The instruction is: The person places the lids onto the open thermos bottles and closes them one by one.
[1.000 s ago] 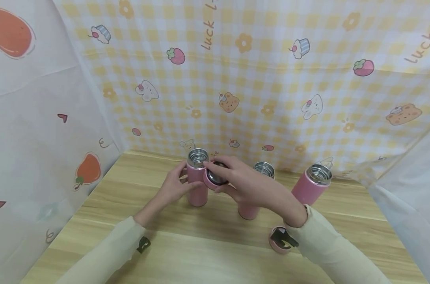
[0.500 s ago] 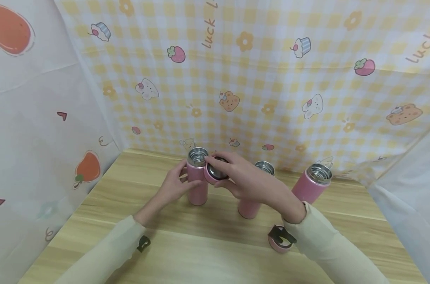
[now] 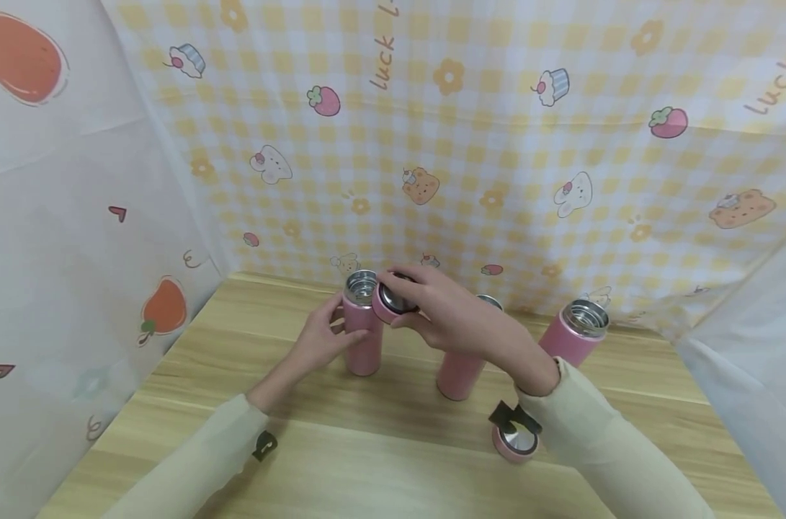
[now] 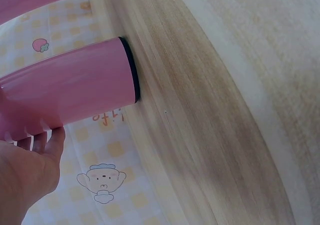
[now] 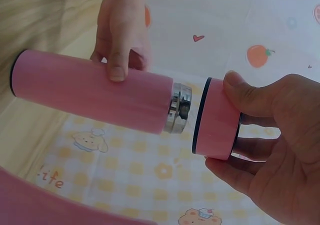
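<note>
My left hand point(image 3: 319, 333) grips the body of a pink thermos point(image 3: 363, 339), which stands upright and uncapped at the left of the table. Its bare steel neck point(image 5: 179, 108) shows in the right wrist view. My right hand point(image 3: 441, 310) holds a pink lid point(image 5: 218, 119) between thumb and fingers, tilted beside the thermos mouth with a narrow gap between. In the left wrist view the fingers of the left hand point(image 4: 37, 170) curl against the pink thermos point(image 4: 75, 82) near its lower half.
A second open pink thermos point(image 3: 459, 371) stands partly hidden behind the right forearm. Farther right is a third open thermos point(image 3: 574, 333). Another pink lid point(image 3: 516, 441) lies on the wooden table point(image 3: 367, 454) under the right wrist's black strap. A checked cloth point(image 3: 431, 130) hangs behind.
My right hand has lifted slightly, raising the lid nearer to the height of the thermos mouth. The left hand and its thermos have stayed in place.
</note>
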Demonstrator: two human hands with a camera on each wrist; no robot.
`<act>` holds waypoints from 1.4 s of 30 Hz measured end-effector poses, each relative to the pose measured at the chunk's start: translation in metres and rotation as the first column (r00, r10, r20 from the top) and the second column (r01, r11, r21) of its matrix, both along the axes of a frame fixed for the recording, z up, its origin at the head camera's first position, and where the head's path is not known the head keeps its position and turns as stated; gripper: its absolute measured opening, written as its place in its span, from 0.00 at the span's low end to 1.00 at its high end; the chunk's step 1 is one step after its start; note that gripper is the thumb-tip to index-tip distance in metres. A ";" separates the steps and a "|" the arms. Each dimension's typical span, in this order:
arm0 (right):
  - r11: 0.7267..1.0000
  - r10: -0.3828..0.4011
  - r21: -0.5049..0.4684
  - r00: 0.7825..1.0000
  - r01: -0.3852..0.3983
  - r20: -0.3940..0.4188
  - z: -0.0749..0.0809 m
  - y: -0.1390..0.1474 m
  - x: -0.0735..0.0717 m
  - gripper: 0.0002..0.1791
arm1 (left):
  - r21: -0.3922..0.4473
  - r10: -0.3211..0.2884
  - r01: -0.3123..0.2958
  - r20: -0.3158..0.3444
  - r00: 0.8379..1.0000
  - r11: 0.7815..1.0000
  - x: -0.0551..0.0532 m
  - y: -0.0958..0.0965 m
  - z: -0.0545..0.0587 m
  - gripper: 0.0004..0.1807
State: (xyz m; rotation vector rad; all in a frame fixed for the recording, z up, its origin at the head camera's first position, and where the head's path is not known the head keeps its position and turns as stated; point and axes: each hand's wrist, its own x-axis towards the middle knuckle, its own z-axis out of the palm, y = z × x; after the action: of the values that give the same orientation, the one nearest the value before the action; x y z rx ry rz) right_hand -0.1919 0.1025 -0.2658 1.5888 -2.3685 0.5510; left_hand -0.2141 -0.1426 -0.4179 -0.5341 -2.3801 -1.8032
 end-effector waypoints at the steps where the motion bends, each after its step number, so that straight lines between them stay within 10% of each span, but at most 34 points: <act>1: 1.000 -0.009 0.003 1.000 0.009 0.002 0.001 0.000 0.000 0.32 | 0.002 -0.001 0.001 -0.001 1.000 1.000 0.000 0.000 0.000 0.38; 24: 1.000 0.003 -0.005 0.999 -0.003 0.038 0.017 -0.020 -0.013 0.31 | 0.044 -0.042 0.043 -0.028 0.999 0.998 -0.002 -0.001 -0.003 0.38; 35: 1.000 -0.001 0.018 0.996 0.000 0.089 0.020 -0.029 -0.026 0.29 | 0.028 -0.037 0.037 0.014 0.999 0.999 0.006 0.002 0.014 0.36; 42: 1.000 0.015 0.012 0.994 -0.016 0.106 0.017 -0.036 -0.034 0.24 | 0.045 -0.040 0.039 0.001 0.999 0.998 0.000 0.000 0.000 0.38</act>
State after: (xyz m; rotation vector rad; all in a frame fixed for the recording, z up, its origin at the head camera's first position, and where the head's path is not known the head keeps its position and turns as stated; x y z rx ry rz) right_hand -0.2258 0.0667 -0.2485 1.6229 -2.4419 0.6403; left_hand -0.2141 -0.1426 -0.4176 -0.5787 -2.3404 -1.8690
